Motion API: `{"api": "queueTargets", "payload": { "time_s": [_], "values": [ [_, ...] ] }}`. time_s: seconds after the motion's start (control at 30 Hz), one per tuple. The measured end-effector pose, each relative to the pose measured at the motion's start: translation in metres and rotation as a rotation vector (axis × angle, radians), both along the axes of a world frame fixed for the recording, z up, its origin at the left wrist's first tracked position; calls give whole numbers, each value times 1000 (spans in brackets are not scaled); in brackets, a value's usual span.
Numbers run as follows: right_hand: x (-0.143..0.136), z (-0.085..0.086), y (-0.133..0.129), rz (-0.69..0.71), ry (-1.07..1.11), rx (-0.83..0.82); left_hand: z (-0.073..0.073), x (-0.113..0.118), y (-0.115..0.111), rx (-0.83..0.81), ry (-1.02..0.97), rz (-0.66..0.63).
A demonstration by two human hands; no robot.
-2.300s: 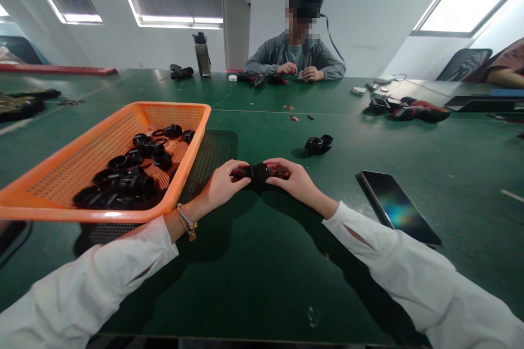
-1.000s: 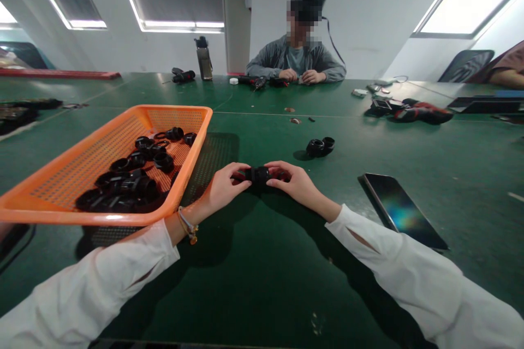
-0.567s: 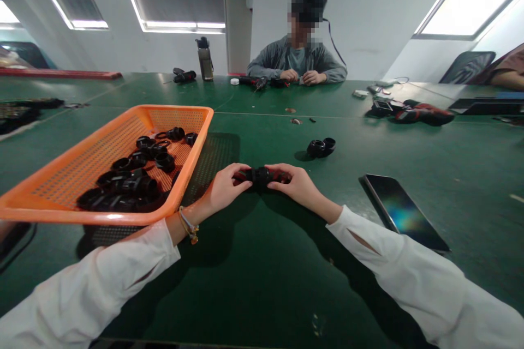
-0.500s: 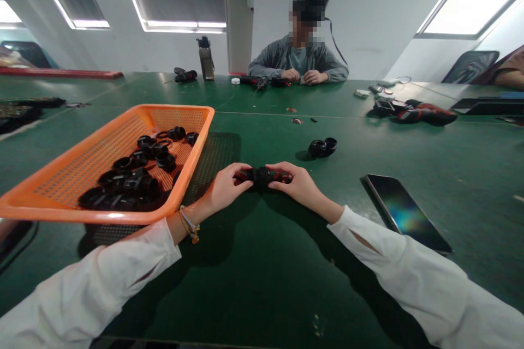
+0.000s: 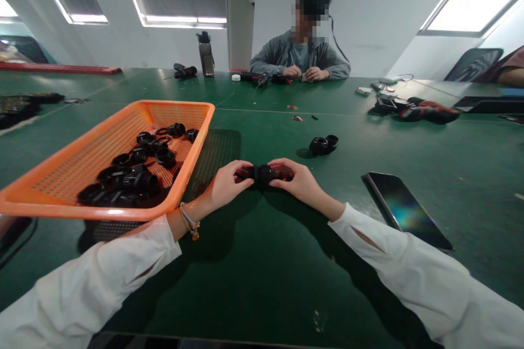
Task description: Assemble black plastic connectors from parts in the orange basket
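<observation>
Two-handed grip [image 5: 229, 182] on black fitting [image 5: 261, 174] unchanged

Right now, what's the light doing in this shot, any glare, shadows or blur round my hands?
Head view: rainbow glare on the phone; head view: dark shadows on the green table beneath your left hand and right hand; head view: held black part too dark for fine detail.

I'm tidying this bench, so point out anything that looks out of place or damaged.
Two black parts lie loose on the green table, outside the orange basket where similar-looking pieces sit. The tabletop also has small pale spots that look worn. Nothing appears spilled.
</observation>
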State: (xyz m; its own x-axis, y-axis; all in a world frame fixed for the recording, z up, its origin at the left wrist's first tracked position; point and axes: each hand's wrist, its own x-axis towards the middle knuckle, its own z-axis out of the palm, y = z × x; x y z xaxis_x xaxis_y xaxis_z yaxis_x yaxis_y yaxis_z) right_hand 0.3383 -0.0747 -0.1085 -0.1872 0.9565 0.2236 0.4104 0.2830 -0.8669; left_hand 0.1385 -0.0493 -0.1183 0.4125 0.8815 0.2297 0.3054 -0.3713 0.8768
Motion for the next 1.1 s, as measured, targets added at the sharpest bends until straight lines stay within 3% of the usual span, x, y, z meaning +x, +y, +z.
{"api": "queueTargets", "payload": {
  "time_s": [1.1],
  "values": [
    [2,-2,2,1,-17,-42,0,1,1,21,21,5]
  ]
}}
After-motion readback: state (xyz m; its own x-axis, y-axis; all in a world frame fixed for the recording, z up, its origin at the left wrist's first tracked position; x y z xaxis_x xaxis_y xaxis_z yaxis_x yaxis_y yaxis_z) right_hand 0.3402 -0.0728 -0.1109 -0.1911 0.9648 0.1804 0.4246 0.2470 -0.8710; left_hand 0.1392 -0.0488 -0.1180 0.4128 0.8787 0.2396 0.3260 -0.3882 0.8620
